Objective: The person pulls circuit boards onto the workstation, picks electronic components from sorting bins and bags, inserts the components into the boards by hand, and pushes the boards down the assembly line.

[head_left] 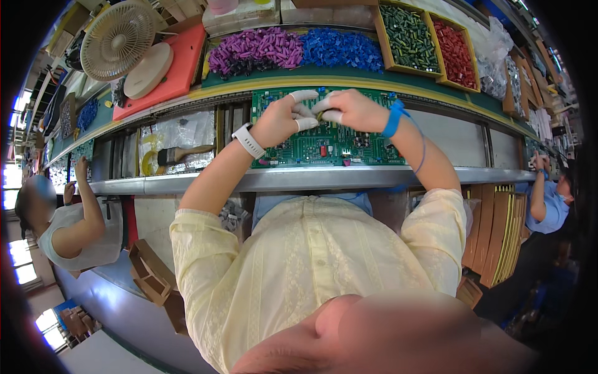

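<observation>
A green circuit board (283, 153) populated with small components lies on the rail in front of me. Over its upper middle, my left hand (283, 117) has white finger covers and spread, curved fingers, with nothing clearly between them. Close beside it, my right hand (354, 111), also in white finger covers, pinches a small dark part with a yellow-green edge, mostly hidden by the fingertips. A white watch band (249, 141) circles my left wrist, and a blue wrist strap (392, 118) with a cord is on my right.
Beyond the board lie piles of purple parts (255, 50) and blue parts (342, 48), plus boxes of green cylindrical parts (408, 40) and red parts (455, 55). A brush (185, 154) rests left of the board. A fan (118, 40) stands far left. Co-workers sit at both sides.
</observation>
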`<state>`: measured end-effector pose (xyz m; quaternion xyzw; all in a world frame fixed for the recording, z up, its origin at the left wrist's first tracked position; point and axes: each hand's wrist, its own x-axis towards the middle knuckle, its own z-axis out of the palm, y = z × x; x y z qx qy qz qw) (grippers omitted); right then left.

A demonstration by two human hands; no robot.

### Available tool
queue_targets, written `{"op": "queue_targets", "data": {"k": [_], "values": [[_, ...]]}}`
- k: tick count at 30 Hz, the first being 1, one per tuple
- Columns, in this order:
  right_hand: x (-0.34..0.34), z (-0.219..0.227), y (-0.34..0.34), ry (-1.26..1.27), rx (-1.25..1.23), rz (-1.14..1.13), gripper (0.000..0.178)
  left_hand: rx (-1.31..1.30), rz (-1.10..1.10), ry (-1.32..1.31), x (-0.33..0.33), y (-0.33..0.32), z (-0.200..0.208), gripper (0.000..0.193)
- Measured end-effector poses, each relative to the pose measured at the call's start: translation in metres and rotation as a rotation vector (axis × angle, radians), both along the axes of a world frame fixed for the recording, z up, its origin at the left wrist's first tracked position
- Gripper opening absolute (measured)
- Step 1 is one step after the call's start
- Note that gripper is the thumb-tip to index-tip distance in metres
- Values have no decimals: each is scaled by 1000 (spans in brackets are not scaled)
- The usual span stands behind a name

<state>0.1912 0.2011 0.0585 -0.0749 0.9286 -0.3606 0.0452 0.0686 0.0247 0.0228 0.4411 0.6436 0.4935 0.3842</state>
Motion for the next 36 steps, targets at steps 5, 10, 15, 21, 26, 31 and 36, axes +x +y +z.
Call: {"op": "queue_targets", "data": {"k": [5, 10, 15, 21, 26, 31, 36], "values": [[-12, -22, -29, 59, -108, 16, 23, -112, 15, -83, -7, -18, -8, 58], [-30, -31, -47, 49, -94, 43, 23, -23, 33, -142, -19, -37, -20, 60], [-35, -50, -46, 41, -150, -31, 23, -149, 75, 11, -25, -55, -25, 42], [-35, -65, -48, 12, 28, -127, 16, -178, 155, 252, -17, -61, -25, 21], [-34, -65, -51, 16, 67, -155, 14, -193, 149, 453, -11, -59, -25, 18], [-34, -63, -53, 13, 91, -185, 13, 6, 150, 640, -9, -56, -38, 19], [-31, -65, -56, 30, 115, -216, 13, -94, 171, 579, 0, -51, -35, 17]]}}
